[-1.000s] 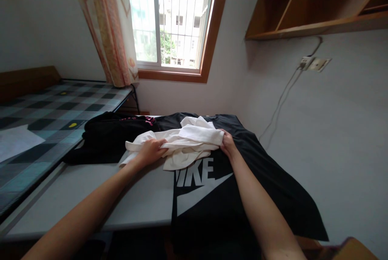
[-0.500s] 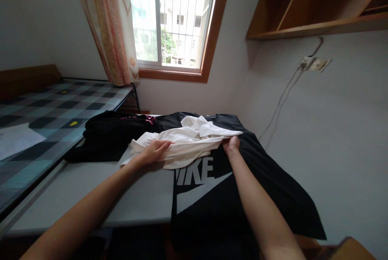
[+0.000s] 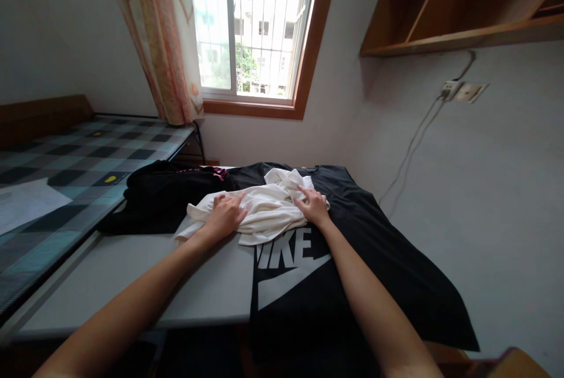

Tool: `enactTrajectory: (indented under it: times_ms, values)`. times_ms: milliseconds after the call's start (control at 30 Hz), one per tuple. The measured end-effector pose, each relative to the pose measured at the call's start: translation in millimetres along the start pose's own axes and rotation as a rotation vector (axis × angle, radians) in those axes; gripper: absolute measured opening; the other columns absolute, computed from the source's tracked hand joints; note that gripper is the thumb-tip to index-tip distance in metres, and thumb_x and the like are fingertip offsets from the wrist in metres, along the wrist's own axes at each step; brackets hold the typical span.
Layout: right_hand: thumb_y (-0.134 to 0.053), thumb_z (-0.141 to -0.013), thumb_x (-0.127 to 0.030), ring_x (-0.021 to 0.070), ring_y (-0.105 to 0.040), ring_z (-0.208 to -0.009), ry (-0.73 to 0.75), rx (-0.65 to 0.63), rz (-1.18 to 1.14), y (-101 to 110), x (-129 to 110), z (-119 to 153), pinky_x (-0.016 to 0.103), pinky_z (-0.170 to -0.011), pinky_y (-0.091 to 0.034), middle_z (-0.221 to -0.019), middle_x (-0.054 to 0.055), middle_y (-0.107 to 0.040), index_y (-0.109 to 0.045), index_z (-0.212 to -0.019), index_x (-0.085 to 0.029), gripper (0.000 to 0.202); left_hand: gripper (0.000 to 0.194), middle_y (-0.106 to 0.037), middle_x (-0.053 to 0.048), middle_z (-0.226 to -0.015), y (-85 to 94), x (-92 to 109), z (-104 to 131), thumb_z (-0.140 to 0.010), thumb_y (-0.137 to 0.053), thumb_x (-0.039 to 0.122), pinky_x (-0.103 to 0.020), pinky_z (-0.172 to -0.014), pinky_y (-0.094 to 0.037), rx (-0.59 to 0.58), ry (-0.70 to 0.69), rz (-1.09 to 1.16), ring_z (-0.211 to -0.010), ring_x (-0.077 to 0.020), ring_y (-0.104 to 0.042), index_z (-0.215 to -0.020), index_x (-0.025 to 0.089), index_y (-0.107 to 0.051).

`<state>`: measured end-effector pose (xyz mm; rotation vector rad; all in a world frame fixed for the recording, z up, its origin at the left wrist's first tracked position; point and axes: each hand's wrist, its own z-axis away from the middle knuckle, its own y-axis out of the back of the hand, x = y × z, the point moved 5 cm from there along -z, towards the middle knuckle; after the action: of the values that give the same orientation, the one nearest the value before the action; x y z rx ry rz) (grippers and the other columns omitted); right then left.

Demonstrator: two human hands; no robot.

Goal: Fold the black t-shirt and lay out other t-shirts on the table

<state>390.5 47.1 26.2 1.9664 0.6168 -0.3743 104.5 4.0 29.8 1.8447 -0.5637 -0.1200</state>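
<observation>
1. White garment [image 3: 268,208], crumpled and loosely bunched into a sideways strip near the far half of the table; right part over the black NIKE shirt, left end reaching beyond it toward the black garment.
2. Left hand [image 3: 225,215] palm down on the left part of the white garment, fingers spread; right hand [image 3: 314,207] likewise on the right end, thumb and fingers parted. Hands well apart, with a stretch of wrinkled cloth between.
3. Black NIKE shirt [image 3: 374,266] beneath, spread over the right side of the table, pale lettering and swoosh toward the near edge, lower parts hanging over.
4. Black garment with pink marking [image 3: 152,198] heaped at the far left, just beside the white one.
5. White table [image 3: 132,278] under all three, bare surface at near left.
6. Farther left, checked mattress [image 3: 145,141] with a sheet of paper [image 3: 33,204] on top.
7. Beyond, floral curtain [image 3: 165,43] beside a barred window [image 3: 264,31].
8. At right, wooden wall shelf [image 3: 425,19] above a socket [image 3: 469,93] with hanging cord [image 3: 408,154].
</observation>
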Motion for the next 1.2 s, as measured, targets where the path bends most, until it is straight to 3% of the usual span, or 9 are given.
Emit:
enactTrajectory:
  times_ms: [100, 233, 433, 533, 633, 733, 800, 967, 1200]
  values:
    - [-0.052, -0.084, -0.044, 0.0234, -0.060, -0.092, -0.043, 0.087, -0.152, 2, 9, -3, 0.036, -0.088, -0.043, -0.099, 0.008, -0.068, -0.067, -0.097, -0.021, 0.030, 0.026, -0.072, -0.008, -0.100, 5.8, 3, 0, -0.093, -0.045, 0.032, -0.048, -0.104, -0.024, 0.008, -0.017, -0.026, -0.101, -0.0258, -0.061, -0.103, 0.022, -0.066]
    - [-0.047, -0.086, -0.050, 0.0197, -0.056, -0.076, -0.169, 0.435, -0.388, 28, 36, -6, 0.032, -0.074, -0.047, -0.083, 0.006, -0.063, -0.058, -0.093, -0.017, 0.036, 0.023, -0.071, -0.007, -0.095, 16.9, 4, 1, -0.091, -0.047, 0.031, -0.045, -0.101, -0.028, 0.117, -0.026, -0.009, -0.097, -0.0244, -0.060, -0.090, 0.022, -0.068]
    - [-0.048, -0.080, -0.024, 0.0272, -0.055, -0.098, -0.435, 0.910, -0.037, 61, 60, 11, 0.042, -0.089, -0.043, -0.103, 0.014, -0.055, -0.057, -0.103, -0.017, 0.026, 0.036, -0.068, -0.004, -0.070, 15.0, -2, -1, -0.096, -0.040, 0.037, -0.039, -0.094, -0.038, 0.142, -0.033, -0.009, -0.077, -0.0205, -0.062, -0.083, 0.020, -0.069]
    - [-0.048, -0.079, -0.024, 0.0288, -0.054, -0.103, -0.171, 0.785, 0.007, 55, 41, 7, 0.045, -0.093, -0.041, -0.107, 0.014, -0.055, -0.061, -0.100, -0.017, 0.025, 0.034, -0.066, -0.004, -0.064, 10.4, -5, -3, -0.097, -0.039, 0.034, -0.035, -0.082, -0.043, 0.119, 0.025, -0.061, -0.073, -0.0214, -0.062, -0.096, 0.020, -0.070]
    - [-0.051, -0.083, -0.036, 0.0245, -0.058, -0.093, 0.007, 0.376, -0.081, 28, 21, -2, 0.042, -0.088, -0.045, -0.104, 0.011, -0.060, -0.064, -0.103, -0.018, 0.029, 0.031, -0.067, -0.001, -0.067, 5.5, 2, -2, -0.093, -0.046, 0.031, -0.033, -0.080, -0.043, 0.047, -0.025, -0.033, -0.072, -0.0203, -0.063, -0.117, 0.023, -0.064]
    - [-0.064, -0.076, -0.044, 0.0258, -0.059, -0.093, -0.017, 0.004, -0.012, 1, 15, -3, 0.045, -0.090, -0.042, -0.100, 0.008, -0.066, -0.068, -0.098, -0.022, 0.032, 0.039, -0.072, -0.007, -0.099, 5.7, 7, 0, -0.089, -0.052, 0.031, -0.035, -0.091, -0.041, 0.076, -0.064, -0.017, -0.095, -0.0224, -0.065, -0.126, 0.022, -0.058]
    - [-0.066, -0.074, -0.041, 0.0252, -0.060, -0.093, -0.037, -0.108, -0.005, -7, 17, -2, 0.046, -0.092, -0.040, -0.096, 0.006, -0.068, -0.069, -0.089, -0.024, 0.023, 0.049, -0.062, -0.013, -0.127, 6.8, 4, 0, -0.086, -0.055, 0.033, -0.040, -0.101, -0.035, 0.139, -0.005, -0.062, -0.119, -0.0272, -0.055, -0.133, 0.018, -0.053]
    - [-0.061, -0.075, -0.046, 0.0194, -0.060, -0.075, -0.080, -0.003, -0.391, -2, 26, -6, 0.036, -0.076, -0.047, -0.077, 0.003, -0.065, -0.061, -0.078, -0.021, 0.025, 0.057, -0.059, -0.015, -0.133, -2.1, -15, -2, -0.085, -0.053, 0.033, -0.049, -0.109, -0.023, 0.075, 0.230, -0.129, -0.127, -0.0304, -0.047, -0.139, 0.016, -0.048]
    - [-0.062, -0.070, -0.057, 0.0111, -0.045, -0.050, -0.363, 0.299, -0.963, 12, 48, -11, 0.024, -0.049, -0.040, -0.062, -0.008, -0.046, -0.047, -0.091, -0.026, 0.040, 0.057, -0.070, -0.014, -0.111, -1.3, -15, -2, -0.086, -0.052, 0.034, -0.046, -0.104, -0.026, 0.016, 0.254, -0.133, -0.110, -0.0292, -0.057, -0.139, 0.014, -0.049]
